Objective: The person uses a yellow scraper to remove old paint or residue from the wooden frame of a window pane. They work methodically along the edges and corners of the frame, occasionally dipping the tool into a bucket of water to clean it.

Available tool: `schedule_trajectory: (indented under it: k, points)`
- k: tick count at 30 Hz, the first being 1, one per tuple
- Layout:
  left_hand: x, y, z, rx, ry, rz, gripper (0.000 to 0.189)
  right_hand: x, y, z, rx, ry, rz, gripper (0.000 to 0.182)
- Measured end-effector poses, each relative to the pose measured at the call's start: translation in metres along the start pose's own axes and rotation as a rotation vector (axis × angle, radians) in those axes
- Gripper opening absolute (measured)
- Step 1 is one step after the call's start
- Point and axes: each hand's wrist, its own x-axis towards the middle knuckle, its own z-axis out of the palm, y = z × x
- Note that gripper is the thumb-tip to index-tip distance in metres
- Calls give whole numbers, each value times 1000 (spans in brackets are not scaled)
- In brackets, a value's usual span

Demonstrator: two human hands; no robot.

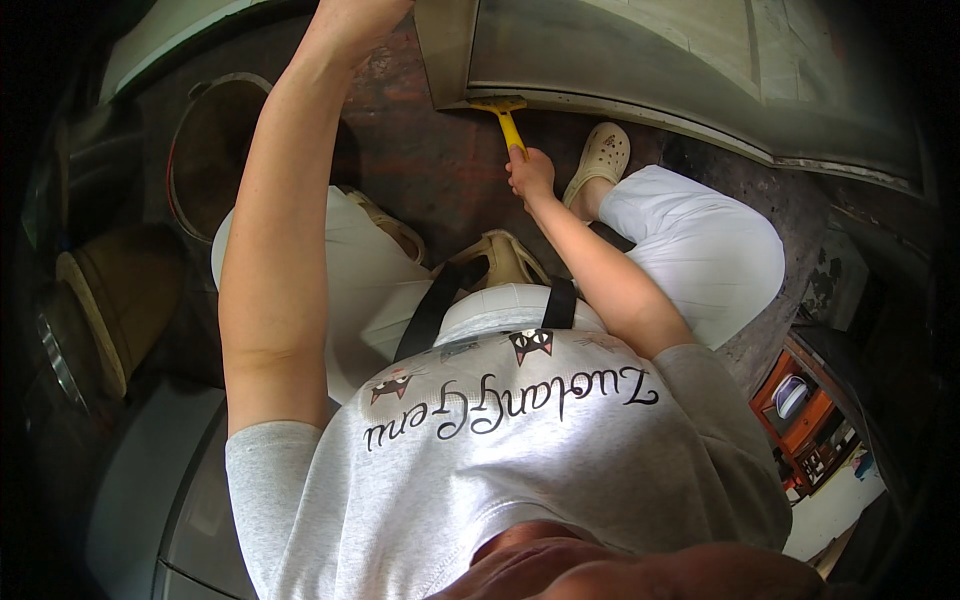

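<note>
My right hand (532, 175) grips the handle of a yellow scraper (510, 129). The scraper's wide head touches or lies very close to the lower edge of a grey metal panel (585, 67). My left hand (364, 19) is raised at the top edge of the view, beside the upright edge of the panel's frame (444, 52). Its fingers are cut off by the picture's rim, so what it touches is hidden. My cream clog (606, 150) rests on the dark floor, right of my right hand.
A round, open-topped container (217, 150) stands on the left, behind my left forearm. A brown bucket-like container (135, 300) lies at the far left. On the lower right is a reddish-brown shelf unit (806, 412) with small items. The floor (427, 165) is dark and stained.
</note>
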Motion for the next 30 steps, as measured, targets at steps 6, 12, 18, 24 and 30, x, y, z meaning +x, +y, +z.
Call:
schedule_trajectory:
  k: [6, 12, 18, 24, 30]
  points:
    - [2, 2, 1, -2, -11, -25, 67, -1, 5, 9, 28, 52, -29, 36]
    - [0, 6, 2, -12, 4, -64, 66, -3, 3, 8, -4, 40, -18, 36]
    - [2, 7, 2, -3, -14, -102, 66, 1, 8, 6, 35, -33, 7, 28]
    - [7, 6, 3, 62, 13, -4, 66, 5, 14, 12, 21, 15, -77, 27]
    - [5, 4, 2, 8, 7, -49, 64, 10, 10, 10, 45, 14, -32, 29]
